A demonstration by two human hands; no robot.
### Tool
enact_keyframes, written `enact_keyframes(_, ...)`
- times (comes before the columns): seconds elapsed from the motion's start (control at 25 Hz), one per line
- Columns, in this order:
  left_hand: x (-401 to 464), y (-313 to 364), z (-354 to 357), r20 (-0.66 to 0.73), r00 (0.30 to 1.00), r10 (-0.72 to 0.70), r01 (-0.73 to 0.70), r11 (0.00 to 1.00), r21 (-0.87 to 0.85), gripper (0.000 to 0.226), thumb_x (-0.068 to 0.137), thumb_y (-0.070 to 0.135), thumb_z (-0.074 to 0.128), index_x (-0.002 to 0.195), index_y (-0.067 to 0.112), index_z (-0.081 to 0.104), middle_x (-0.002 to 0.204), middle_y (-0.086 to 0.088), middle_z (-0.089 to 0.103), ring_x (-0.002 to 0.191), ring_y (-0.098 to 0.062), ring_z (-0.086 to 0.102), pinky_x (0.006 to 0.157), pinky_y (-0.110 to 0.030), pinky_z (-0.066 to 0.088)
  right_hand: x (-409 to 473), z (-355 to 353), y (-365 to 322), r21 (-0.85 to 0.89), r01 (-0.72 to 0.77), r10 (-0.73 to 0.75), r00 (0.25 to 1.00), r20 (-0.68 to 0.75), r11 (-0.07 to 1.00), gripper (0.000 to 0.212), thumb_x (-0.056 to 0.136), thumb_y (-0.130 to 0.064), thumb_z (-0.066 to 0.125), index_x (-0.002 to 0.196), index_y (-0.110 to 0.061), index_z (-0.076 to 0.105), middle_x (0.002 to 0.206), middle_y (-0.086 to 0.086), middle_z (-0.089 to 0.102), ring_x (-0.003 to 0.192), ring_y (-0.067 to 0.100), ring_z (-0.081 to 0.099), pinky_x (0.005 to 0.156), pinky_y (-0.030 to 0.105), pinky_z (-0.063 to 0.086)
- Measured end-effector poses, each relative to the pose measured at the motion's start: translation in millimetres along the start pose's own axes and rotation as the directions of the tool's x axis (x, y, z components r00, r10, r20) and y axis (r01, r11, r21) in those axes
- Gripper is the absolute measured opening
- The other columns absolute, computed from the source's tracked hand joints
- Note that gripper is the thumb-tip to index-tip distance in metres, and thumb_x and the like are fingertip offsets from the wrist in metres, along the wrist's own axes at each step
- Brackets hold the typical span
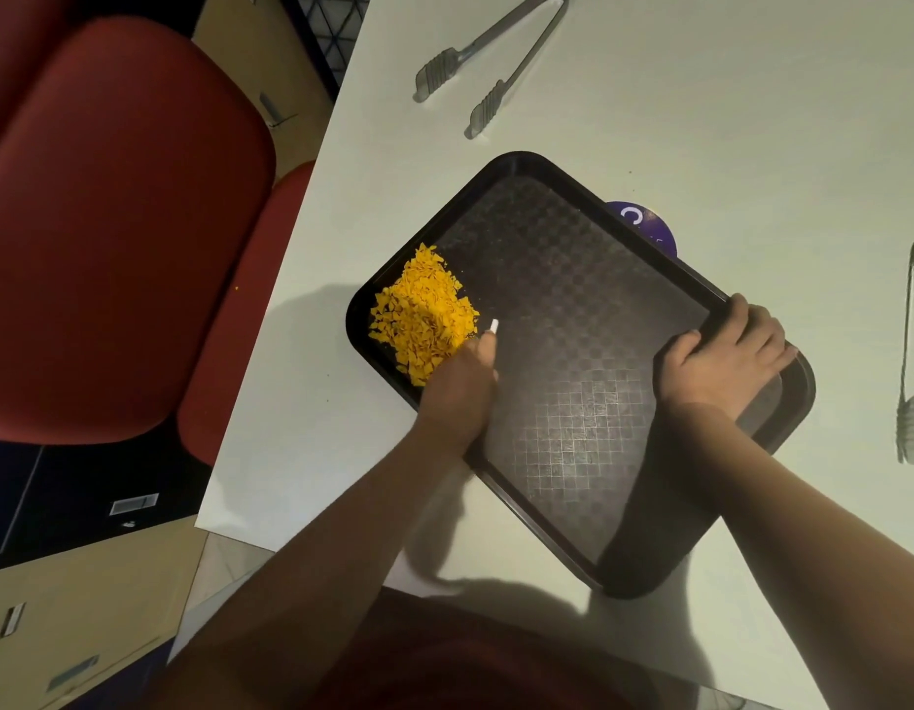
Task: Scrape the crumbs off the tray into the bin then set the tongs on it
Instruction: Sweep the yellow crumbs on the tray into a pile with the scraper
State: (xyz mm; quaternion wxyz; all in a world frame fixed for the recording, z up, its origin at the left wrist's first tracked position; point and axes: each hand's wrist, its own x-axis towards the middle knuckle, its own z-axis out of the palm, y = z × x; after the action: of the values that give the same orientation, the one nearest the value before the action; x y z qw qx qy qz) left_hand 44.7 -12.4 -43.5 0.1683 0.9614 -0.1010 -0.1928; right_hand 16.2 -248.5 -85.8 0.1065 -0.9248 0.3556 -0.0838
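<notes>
A black tray [588,299] lies askew on the white table [726,120]. A heap of yellow crumbs [424,315] is gathered in its far-left corner. My left hand [460,392] rests on the tray against the heap's near side, its fingers reaching into the crumbs and one white-tipped finger pointing up. My right hand [726,361] grips the tray's right rim, thumb inside and fingers over the edge. Metal tongs [491,58] lie spread apart on the table beyond the tray, touched by neither hand.
A second pair of tongs [913,361] lies at the table's right edge. A purple round thing [649,225] sticks out from under the tray's far rim. Red chairs [112,222] stand left of the table, above tan floor and a dark box [60,504].
</notes>
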Motion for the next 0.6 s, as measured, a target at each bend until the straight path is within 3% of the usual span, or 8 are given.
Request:
enact_keyframes(0.12,12.2,-13.4,-11.2,-0.023,0.999,-0.048,0.049,0.998,0.029,0.045,0.095,0.007,0.037,0.140,0.009,0.034,0.122,-0.015,0.055,0.104,-0.031,0.059,0.087,-0.038,0.047,0.5,-0.6,0.3,0.008,-0.006,0.006,1.000,0.006,1.000,0.059,0.080,-0.027,0.040,0.135,-0.007,0.034,0.137,0.022,0.036,0.131,0.039,0.026,0.112,0.053,0.005)
enact_keyframes(0.24,10.5,-7.2,-9.3,-0.046,0.997,-0.058,0.057,0.998,-0.022,0.041,0.095,0.008,0.037,0.136,0.009,0.041,0.117,-0.016,0.057,0.099,-0.033,0.061,0.080,-0.038,0.047,-0.5,-1.4,0.3,0.024,0.000,0.000,1.000,0.002,1.000,0.059,0.080,-0.025,0.043,0.135,-0.006,0.034,0.136,0.023,0.037,0.131,0.039,0.026,0.112,0.054,0.006)
enact_keyframes(0.4,-10.8,11.8,11.1,-0.038,0.980,0.195,-0.194,0.981,0.026,0.032,0.085,0.006,0.055,0.116,0.003,0.061,0.093,-0.015,0.067,0.070,-0.028,0.068,0.057,-0.029,0.054,-0.4,-2.2,-0.4,0.029,0.005,-0.006,1.000,0.010,1.000,0.058,0.081,-0.025,0.043,0.136,-0.005,0.034,0.137,0.023,0.036,0.131,0.039,0.026,0.112,0.054,0.005)
enact_keyframes(0.48,-2.9,8.6,18.8,-0.126,0.958,0.258,-0.251,0.965,0.071,0.027,0.081,0.008,0.053,0.103,0.002,0.067,0.078,-0.011,0.067,0.058,-0.022,0.067,0.048,-0.024,0.054,-0.3,-2.5,-0.3,0.024,0.004,-0.004,1.000,0.013,1.000,0.058,0.082,-0.024,0.044,0.136,-0.006,0.034,0.137,0.022,0.036,0.132,0.039,0.026,0.113,0.053,0.005)
enact_keyframes(0.6,20.1,12.9,-5.0,-0.039,0.999,0.031,-0.032,0.999,-0.028,0.031,0.094,0.008,0.037,0.121,0.002,0.051,0.107,-0.015,0.061,0.092,-0.026,0.065,0.078,-0.031,0.053,-1.1,-2.0,0.6,0.019,0.013,-0.013,1.000,0.005,1.000,0.058,0.083,-0.024,0.044,0.136,-0.006,0.034,0.138,0.022,0.036,0.132,0.038,0.026,0.113,0.052,0.005)
